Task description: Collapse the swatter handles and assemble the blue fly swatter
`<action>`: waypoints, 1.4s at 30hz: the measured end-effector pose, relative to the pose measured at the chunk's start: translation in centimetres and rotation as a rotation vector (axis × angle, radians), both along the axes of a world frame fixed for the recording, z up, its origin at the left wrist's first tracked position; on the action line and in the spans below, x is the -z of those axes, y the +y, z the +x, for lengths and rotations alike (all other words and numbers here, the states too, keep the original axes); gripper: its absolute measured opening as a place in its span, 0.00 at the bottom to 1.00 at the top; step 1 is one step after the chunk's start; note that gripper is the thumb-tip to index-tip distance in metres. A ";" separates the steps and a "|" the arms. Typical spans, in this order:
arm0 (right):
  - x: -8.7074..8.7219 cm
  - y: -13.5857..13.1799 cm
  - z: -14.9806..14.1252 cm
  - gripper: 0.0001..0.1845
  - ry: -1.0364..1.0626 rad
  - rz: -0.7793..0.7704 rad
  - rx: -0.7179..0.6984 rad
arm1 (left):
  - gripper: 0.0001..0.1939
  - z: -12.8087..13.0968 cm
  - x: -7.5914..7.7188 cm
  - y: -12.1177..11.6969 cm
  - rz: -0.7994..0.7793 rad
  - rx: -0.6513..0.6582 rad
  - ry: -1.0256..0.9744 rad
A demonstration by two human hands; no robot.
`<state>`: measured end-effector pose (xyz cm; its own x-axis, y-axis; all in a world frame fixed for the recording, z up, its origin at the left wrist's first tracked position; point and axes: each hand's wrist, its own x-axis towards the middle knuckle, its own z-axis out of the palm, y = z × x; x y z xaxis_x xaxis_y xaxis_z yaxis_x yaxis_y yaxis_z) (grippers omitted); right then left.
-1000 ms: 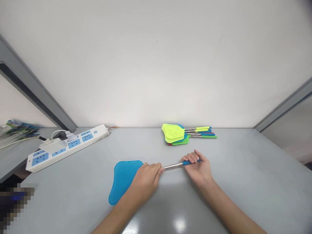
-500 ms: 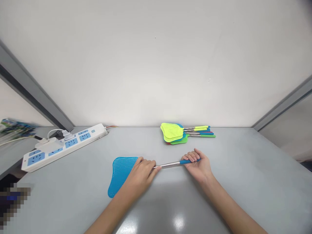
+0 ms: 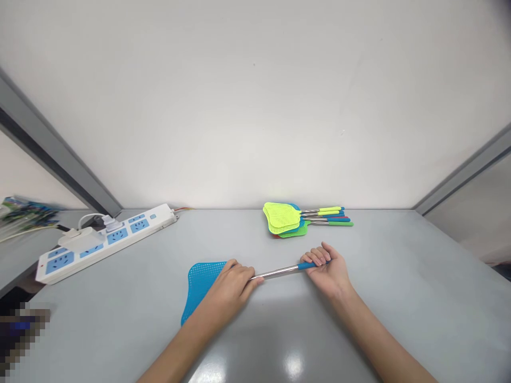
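A blue fly swatter (image 3: 199,284) lies on the grey table, mesh head to the left, metal shaft (image 3: 277,272) running right to a blue grip. My left hand (image 3: 231,284) rests closed over the neck where head meets shaft, covering part of the mesh. My right hand (image 3: 327,268) is curled round the blue handle end. The shaft shows bare between the two hands.
A stack of several yellow, green and blue swatters (image 3: 287,219) lies near the back wall. A white power strip (image 3: 106,239) with a plug in it lies at the left. The grey table (image 3: 399,287) meets a white wall; grey frame bars slant at both sides.
My left hand slid left along the swatter towards the head, so more metal shaft shows between the hands. The right hand stayed on the handle.
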<state>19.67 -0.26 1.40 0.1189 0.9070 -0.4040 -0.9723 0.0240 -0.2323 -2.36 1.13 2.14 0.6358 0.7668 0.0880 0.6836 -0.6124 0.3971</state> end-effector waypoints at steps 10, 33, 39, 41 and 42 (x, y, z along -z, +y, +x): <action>0.0 0.0 0.0 0.20 0.002 -0.003 -0.014 | 0.20 0.1 0.1 -0.1 -0.023 -0.024 -0.009; 0.7 0.3 -0.1 0.20 -0.067 -0.019 -0.045 | 0.21 0.1 0.0 -0.1 -0.031 0.007 0.016; 0.6 0.3 -0.1 0.20 -0.109 0.002 -0.055 | 0.21 0.1 0.1 -0.1 -0.021 0.004 0.008; 0.5 0.3 -0.1 0.20 -0.087 -0.008 -0.048 | 0.21 0.1 0.0 -0.1 -0.022 0.003 0.017; 0.5 0.3 -0.1 0.20 -0.071 -0.017 -0.044 | 0.21 0.1 0.0 -0.1 -0.023 0.004 0.021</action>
